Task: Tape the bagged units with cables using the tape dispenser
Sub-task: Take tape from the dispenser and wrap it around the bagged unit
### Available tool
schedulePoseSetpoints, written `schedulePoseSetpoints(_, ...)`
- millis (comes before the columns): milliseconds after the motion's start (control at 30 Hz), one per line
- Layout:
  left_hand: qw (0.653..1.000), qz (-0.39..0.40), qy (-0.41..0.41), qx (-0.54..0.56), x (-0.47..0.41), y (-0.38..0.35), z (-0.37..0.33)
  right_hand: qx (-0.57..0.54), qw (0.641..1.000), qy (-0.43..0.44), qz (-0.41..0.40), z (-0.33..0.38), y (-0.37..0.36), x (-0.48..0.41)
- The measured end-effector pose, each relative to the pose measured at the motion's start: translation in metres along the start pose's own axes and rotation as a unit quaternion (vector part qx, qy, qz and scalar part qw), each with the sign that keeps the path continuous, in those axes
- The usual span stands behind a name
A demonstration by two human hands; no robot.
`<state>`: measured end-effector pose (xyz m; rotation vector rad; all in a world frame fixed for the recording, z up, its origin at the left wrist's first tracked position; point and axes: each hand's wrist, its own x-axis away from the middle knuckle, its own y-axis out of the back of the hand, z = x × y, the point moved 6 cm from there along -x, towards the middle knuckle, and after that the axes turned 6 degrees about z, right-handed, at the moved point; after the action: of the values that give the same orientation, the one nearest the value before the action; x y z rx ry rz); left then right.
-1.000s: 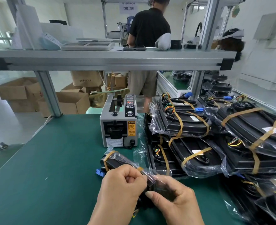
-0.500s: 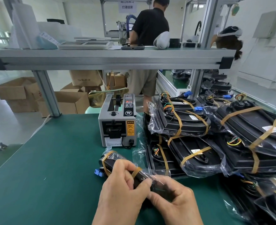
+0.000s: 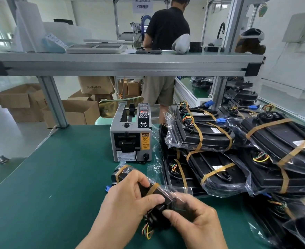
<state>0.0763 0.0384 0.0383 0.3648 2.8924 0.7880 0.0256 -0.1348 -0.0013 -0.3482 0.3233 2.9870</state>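
Observation:
A black bagged unit [image 3: 148, 190] with two amber tape bands lies lengthways on the green bench, its coloured cables [image 3: 147, 230] hanging out near me. My left hand [image 3: 128, 203] grips its left side, thumb pressing on the top. Opposite it, my right hand [image 3: 194, 218] grips the near right end, thumb on the plastic bag. The grey tape dispenser [image 3: 131, 137] stands just beyond the unit, with no tape strip visible at its outlet.
A pile of taped bagged units [image 3: 220, 151] fills the bench's right side. An aluminium shelf [image 3: 123, 64] spans overhead on posts. Cardboard boxes [image 3: 22, 101] sit on the floor at the left. A person in a black shirt [image 3: 167, 31] stands behind the bench.
My left hand slid forward along the unit and its thumb now presses the second tape band down. The unit's cable end has come into view between my hands.

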Motion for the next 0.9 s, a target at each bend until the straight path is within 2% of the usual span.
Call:
schedulePoseSetpoints(200,0.992,0.083,0.006,-0.093,-0.015,0.01,-0.005,0.026,1.0,0.008,0.01,0.006,-0.002,0.0)
schedulePoseSetpoints(300,0.987,0.115,0.01,-0.114,-0.019,0.012,-0.004,0.007,0.998,-0.02,0.053,0.009,-0.001,-0.003)
schedulePoseSetpoints(500,0.988,0.15,-0.014,-0.018,-0.014,0.007,0.003,0.014,0.984,-0.065,0.163,0.013,-0.012,-0.019)
schedulePoseSetpoints(567,0.992,0.127,-0.014,0.013,-0.013,0.013,0.009,0.011,0.982,-0.064,0.178,0.015,-0.015,-0.021)
schedulePoseSetpoints(633,0.999,0.029,-0.021,0.024,-0.015,0.036,0.019,0.028,0.984,-0.047,0.167,0.017,-0.014,-0.021)
schedulePoseSetpoints(700,0.996,-0.054,-0.054,-0.039,-0.019,0.063,0.025,0.044,0.987,-0.043,0.15,0.017,-0.011,-0.023)
schedulePoseSetpoints(800,0.978,-0.018,-0.115,-0.173,-0.027,0.075,0.021,0.05,0.985,-0.051,0.155,0.018,-0.012,-0.023)
schedulePoseSetpoints(900,0.965,0.029,-0.165,-0.202,-0.037,0.071,0.016,0.066,0.984,-0.055,0.158,0.021,-0.012,-0.024)
